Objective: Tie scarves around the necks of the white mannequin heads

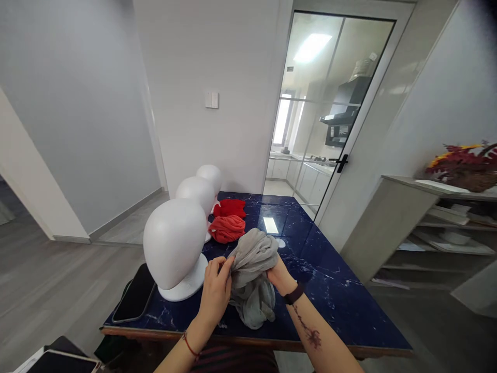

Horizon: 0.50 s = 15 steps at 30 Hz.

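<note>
The left hand (218, 286) pinches one side of a grey cloth (254, 254) and the right hand (280, 274) clasps the other, by the near edge of the table (330, 290), beside a white dummy head (174, 241), with two red cloths (227, 229) lying farther back.

Near cloth (256, 254) gray; mid cloth (228, 229) orangey red; far cloth (233, 207) bright red. Heads (174, 241) white. Tabletop (322, 280) dk blue w/ thin white squiggles. Phone (135, 295) blk. Wristband (294, 293) dk, string bracelet (188, 343) red.
</note>
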{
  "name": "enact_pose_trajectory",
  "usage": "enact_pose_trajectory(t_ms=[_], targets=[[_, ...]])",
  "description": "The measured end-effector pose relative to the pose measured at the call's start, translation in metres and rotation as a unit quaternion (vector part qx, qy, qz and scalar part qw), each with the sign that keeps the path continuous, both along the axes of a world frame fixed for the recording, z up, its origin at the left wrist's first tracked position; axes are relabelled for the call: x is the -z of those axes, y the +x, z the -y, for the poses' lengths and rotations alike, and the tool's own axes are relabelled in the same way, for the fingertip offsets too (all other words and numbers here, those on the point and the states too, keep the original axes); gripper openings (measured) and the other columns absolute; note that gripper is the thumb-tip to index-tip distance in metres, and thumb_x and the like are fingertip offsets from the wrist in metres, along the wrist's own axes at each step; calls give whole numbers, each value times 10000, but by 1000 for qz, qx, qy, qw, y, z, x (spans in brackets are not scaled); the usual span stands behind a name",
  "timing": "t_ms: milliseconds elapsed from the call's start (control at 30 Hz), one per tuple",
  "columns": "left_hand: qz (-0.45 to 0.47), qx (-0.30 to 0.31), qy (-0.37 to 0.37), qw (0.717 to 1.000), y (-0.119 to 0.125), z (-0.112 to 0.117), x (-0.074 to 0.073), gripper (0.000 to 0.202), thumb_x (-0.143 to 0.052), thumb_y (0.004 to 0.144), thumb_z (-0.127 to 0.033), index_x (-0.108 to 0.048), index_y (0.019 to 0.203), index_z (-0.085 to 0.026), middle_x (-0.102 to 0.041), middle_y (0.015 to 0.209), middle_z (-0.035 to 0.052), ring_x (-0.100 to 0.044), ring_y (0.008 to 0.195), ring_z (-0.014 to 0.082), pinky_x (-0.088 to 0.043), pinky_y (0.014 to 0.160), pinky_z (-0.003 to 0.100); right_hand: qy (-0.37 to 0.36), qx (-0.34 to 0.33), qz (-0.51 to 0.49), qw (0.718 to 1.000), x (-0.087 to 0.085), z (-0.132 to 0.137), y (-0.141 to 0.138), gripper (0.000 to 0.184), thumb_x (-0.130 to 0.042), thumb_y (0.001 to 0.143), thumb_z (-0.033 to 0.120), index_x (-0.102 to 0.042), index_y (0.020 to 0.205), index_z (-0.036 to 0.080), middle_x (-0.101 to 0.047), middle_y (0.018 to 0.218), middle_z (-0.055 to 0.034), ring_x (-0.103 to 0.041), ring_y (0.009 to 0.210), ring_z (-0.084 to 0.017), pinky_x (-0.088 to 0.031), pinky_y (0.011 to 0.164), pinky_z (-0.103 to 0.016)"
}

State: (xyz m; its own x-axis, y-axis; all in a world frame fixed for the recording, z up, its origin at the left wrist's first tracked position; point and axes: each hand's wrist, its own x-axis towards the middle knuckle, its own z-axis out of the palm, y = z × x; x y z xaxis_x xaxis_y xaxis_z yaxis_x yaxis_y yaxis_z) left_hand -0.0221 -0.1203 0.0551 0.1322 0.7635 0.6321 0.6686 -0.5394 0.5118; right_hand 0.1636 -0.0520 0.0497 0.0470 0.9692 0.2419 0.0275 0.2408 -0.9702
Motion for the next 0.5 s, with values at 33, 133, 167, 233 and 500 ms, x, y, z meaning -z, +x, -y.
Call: enact_pose_trajectory(t_ms=[33, 133, 167, 233, 500], targets=[[-36, -2, -8, 999, -8, 2, 6, 375, -405, 822, -64, -578, 1117, -217, -572, 1006, 77, -558, 938, 194, -495, 831, 377, -3, -8, 25, 1000, 0, 4, 1, 295, -505, 790, 336, -639, 1015, 200, -676, 946, -58, -615, 933, -210, -480, 882, -382], [-118, 37, -35, 992, -32, 19, 35, 305, -427, 822, -74, -638, 974, -232, -611, 1052, 74, -591, 992, 194, -524, 857, 373, 7, -14, 167, 986, 15, 33, 14, 384, -553, 678, 190, -657, 1048, 199, -620, 1138, -87, -553, 1097, -244, -383, 1010, -427], [-136, 45, -31, 989, -39, 26, 47, 291, -445, 838, -110, -632, 1015, -244, -614, 1106, 76, -589, 1038, 200, -515, 899, 392, 5, -16, 214, 977, 25, 48, 19, 441, -561, 650, 159, -655, 1077, 215, -565, 1235, -86, -505, 1173, -250, -337, 1052, -427], [-165, 67, 3, 984, -53, 41, 69, 302, -481, 855, -191, -598, 1121, -271, -632, 1146, 70, -603, 1062, 204, -501, 938, 410, -31, -30, 261, 964, 45, 80, 26, 591, -584, 636, 150, -577, 1218, 250, -411, 1402, -76, -387, 1297, -254, -284, 1095, -411], [-125, 125, 70, 982, -84, 60, 90, 334, -499, 868, -224, -572, 1189, -281, -678, 1117, 56, -644, 1016, 153, -522, 849, 194, -32, 84, 312, 946, 71, 136, 11, 751, -587, 733, 238, -282, 1414, 323, -145, 1516, -28, -230, 1382, -251, -312, 1091, -391]])
